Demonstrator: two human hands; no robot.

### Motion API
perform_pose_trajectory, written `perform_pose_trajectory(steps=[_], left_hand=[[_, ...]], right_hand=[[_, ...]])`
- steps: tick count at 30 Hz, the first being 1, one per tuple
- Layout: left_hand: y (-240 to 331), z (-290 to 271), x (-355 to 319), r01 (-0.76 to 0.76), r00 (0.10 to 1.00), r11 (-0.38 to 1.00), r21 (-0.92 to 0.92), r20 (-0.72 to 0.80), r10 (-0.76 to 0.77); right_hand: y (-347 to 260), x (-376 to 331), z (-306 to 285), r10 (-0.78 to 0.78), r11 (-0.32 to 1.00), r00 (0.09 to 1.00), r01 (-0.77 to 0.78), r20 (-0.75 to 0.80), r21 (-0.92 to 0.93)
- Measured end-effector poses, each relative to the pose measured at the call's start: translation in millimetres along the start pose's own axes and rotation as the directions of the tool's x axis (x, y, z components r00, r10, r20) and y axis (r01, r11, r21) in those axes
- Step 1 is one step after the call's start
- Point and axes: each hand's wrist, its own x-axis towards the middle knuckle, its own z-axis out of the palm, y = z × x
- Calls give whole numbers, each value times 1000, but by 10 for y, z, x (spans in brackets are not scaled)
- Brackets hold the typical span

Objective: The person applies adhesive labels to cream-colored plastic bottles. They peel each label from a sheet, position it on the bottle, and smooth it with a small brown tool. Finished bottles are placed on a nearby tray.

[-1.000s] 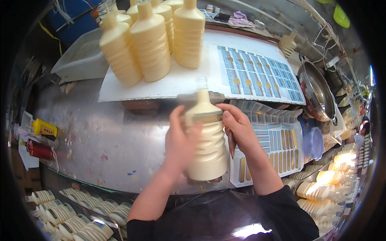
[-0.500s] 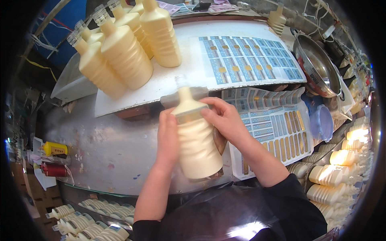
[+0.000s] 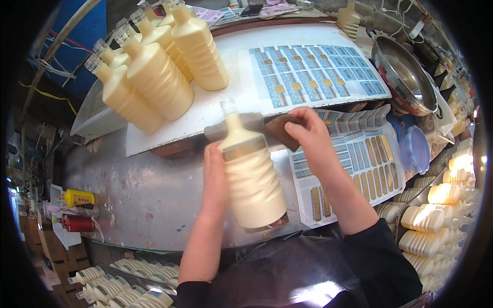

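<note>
A cream-coloured bottle with ridged sides and a clear threaded neck lies tilted in front of me, its neck pointing away. A grey-gold label strip runs across its shoulder. My left hand is wrapped against the bottle's left side. To the right of the shoulder, my right hand pinches a thin flat brown piece, apart from the bottle; its exact kind is unclear. A grey block-like support shows behind the bottle's neck.
Several cream bottles stand on the white board at the back left. Blue-and-gold label sheets lie on the right, near a metal pan and a lilac tub. Yellow and red containers sit at the left edge.
My right hand has come off the bottle's shoulder and moved right and up, with the brown piece now showing in its fingers. My left hand stays on the bottle.
</note>
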Motion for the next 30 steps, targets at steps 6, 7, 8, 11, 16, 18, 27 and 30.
perform_pose_trajectory(steps=[6, 7, 8, 11, 16, 18, 27, 30], left_hand=[[120, 41, -85, 25, 999, 996, -89, -30, -28], [119, 37, -93, 36, 998, 991, -128, -46, -42], [121, 35, -99, 47, 997, 985, -167, -60, -57], [187, 29, -139, 114, 985, 968, -223, -100, -139], [23, -142, -93, 120, 992, 925, -361, 18, -121], [80, -132, -96, 144, 988, 900, -410, 14, -152], [248, 82, 9, 73, 997, 992, 104, -6, -73], [227, 89, 13, 1, 1000, 991, 134, -4, -1]], right_hand=[[-107, -429, 472, -681, 195, 470, 855, 562, -480], [-138, -479, 526, -659, 174, 431, 884, 616, -433], [-176, -482, 570, -690, 123, 403, 883, 601, -452], [-220, -485, 690, -709, 3, 344, 874, 615, -485], [-166, -615, 896, -500, 3, 385, 896, 776, -443], [-192, -554, 905, -559, 44, 414, 880, 718, -472], [-320, -259, 575, -587, 436, 738, 634, 332, -639], [-378, -102, 542, -571, 362, 734, 627, 368, -690]])
